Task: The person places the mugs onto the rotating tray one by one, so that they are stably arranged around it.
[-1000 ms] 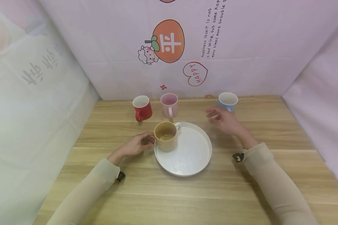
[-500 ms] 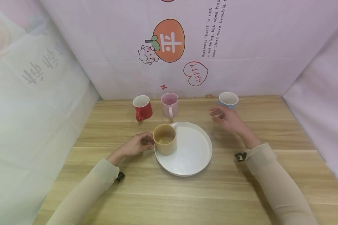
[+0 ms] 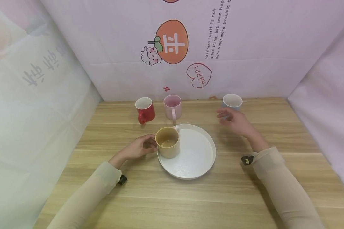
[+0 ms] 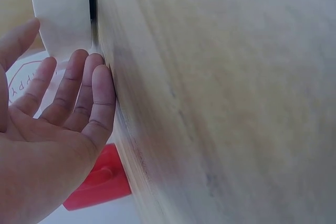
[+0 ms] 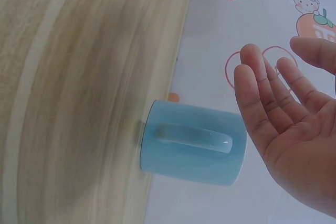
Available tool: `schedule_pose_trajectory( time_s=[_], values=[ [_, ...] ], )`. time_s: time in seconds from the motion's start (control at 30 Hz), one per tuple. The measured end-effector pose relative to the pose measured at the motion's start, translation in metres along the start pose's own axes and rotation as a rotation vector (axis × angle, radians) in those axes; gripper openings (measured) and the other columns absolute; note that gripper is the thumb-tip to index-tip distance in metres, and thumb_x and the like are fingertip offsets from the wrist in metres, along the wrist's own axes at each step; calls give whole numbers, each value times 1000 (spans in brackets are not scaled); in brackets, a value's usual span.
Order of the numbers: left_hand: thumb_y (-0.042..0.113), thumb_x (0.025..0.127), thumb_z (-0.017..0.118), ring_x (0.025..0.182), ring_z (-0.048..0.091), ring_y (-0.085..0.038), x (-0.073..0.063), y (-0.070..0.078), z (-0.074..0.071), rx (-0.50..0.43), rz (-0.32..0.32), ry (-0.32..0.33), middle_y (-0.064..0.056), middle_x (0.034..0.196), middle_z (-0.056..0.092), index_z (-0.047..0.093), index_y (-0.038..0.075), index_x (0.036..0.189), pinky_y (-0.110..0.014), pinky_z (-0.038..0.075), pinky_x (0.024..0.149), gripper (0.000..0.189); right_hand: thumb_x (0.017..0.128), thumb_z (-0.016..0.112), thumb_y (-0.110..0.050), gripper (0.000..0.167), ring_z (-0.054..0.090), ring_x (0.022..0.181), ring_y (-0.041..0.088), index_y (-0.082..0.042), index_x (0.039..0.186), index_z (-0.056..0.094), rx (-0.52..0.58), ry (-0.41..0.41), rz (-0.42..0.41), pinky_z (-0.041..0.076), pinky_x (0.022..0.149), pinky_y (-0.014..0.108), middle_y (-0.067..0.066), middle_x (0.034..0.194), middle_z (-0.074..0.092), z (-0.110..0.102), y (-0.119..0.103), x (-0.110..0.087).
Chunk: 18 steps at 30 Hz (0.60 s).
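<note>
A tan mug [image 3: 168, 149] stands upright on the left part of a round white tray [image 3: 195, 159], its pale handle pointing to the back right. My left hand [image 3: 139, 147] is at the tray's left rim beside this mug. In the left wrist view its fingers [image 4: 68, 85] are loosely bent with nothing held, the tips close to the tray's wall. Farther right, my right hand [image 3: 236, 122] hovers in front of a blue mug [image 5: 194, 145] and partly hides it in the head view. Its fingers are spread, slightly bent and hold nothing.
A red mug [image 3: 146, 113] and a pink mug [image 3: 172, 111] stand behind the tray, handles toward me. White printed cloth [image 3: 117, 76] rises at the back edge of the wooden table [image 3: 172, 200], with more cloth at both sides.
The tan mug has shifted slightly toward me on the tray, then stayed put. My right hand has drifted a little to the right, in front of the blue mug. My left hand has hardly moved.
</note>
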<state>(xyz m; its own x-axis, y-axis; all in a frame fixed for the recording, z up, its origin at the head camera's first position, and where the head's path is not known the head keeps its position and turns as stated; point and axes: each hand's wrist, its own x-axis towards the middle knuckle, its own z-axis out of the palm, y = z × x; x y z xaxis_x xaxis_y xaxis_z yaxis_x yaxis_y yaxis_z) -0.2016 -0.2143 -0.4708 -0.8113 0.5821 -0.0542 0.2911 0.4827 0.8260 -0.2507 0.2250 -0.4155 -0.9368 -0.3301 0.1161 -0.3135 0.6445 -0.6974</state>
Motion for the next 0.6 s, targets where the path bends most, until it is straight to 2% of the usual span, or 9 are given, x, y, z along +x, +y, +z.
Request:
schedule_pose_trajectory(
  time_s=[0.3,0.43,0.5,0.6],
  values=[
    [13,91,74,108,65,-20,2,-1,1,4,-9,15,-5,115,69,58,12,128,-38,54,97,41,99,60,-15,36,67,102,37,-3,134,56,10,11,11,52,87,42,22,121,68,-3,8,-1],
    [9,91,73,109,65,-25,3,-1,3,-28,-14,19,-10,116,68,56,8,129,-43,54,99,42,99,59,-14,37,67,102,38,-4,134,55,2,15,16,53,86,42,22,122,68,-5,13,-2],
    [5,91,71,110,65,-30,2,6,3,-50,-17,22,-14,116,68,55,4,129,-48,53,100,41,99,58,-15,38,67,103,38,-3,135,55,-1,13,24,53,87,44,21,123,68,-7,15,-2],
    [1,91,70,111,64,-35,-1,20,3,-77,-23,25,-19,116,67,54,-1,128,-53,51,101,41,100,58,-16,38,68,102,39,-3,135,54,7,17,40,55,82,36,22,123,68,-9,16,-5]
  ],
)
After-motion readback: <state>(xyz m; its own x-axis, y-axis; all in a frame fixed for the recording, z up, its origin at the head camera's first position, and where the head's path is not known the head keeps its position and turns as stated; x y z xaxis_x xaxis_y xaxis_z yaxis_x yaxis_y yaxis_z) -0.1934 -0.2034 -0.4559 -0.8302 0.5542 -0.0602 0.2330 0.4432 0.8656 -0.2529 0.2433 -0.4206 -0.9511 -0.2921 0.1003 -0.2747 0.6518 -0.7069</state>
